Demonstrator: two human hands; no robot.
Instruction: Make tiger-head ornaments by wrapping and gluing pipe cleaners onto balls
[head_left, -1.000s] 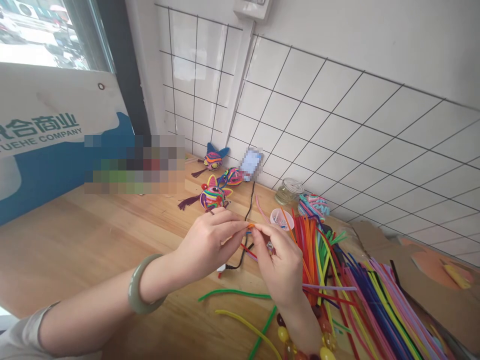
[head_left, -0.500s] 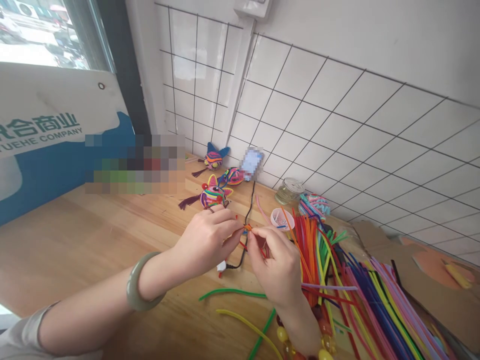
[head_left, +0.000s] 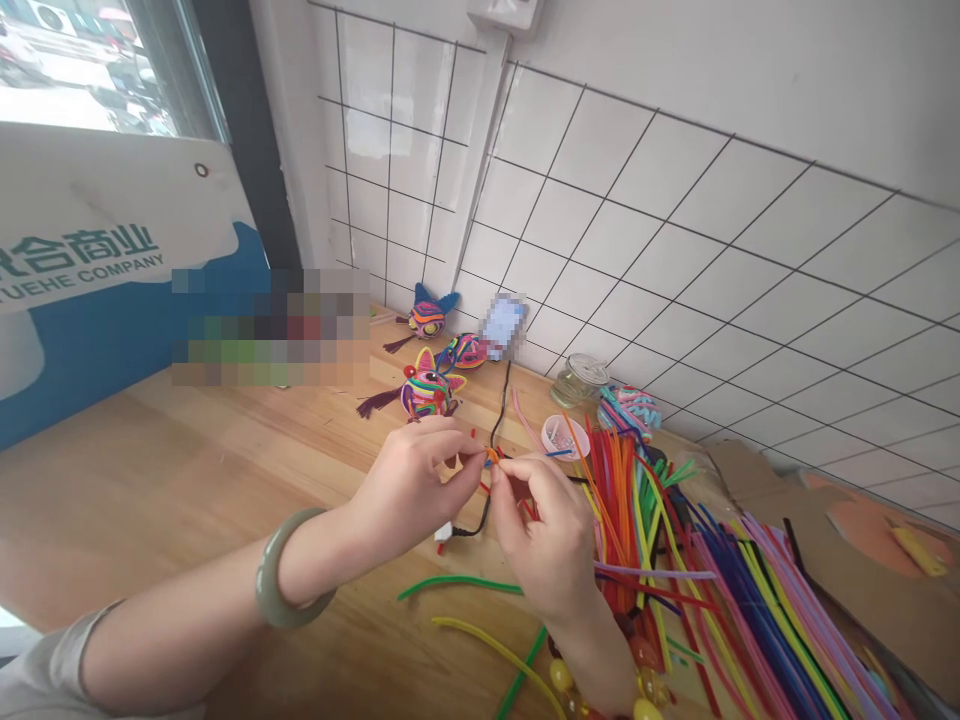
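Over the wooden table, my left hand [head_left: 420, 480], with a pale green bangle [head_left: 281, 568] on its wrist, pinches one side of a small orange piece [head_left: 492, 456]. The fingertips of my right hand [head_left: 551, 530] are closed on its other side, so the two hands nearly meet. A bit of blue shows just under the orange. How the piece is shaped between the fingers is too small to tell. A bracelet of yellow and brown beads [head_left: 561, 674] circles my right wrist. Behind my left hand lies a colourful animal-face ornament [head_left: 431, 388] with a dark tassel.
Coloured fuzzy stems [head_left: 757, 610] spread over the right side. A pink bowl [head_left: 565, 438], a glass jar [head_left: 577, 380] and a striped ball [head_left: 628, 412] stand near the wall. A phone [head_left: 504, 326], a black cable [head_left: 501, 405] and a blue-eared ornament [head_left: 429, 312] are further back.
My right hand has shifted slightly left and turned a little, and the fingers of my left hand are bent differently. The orange piece is still between them.
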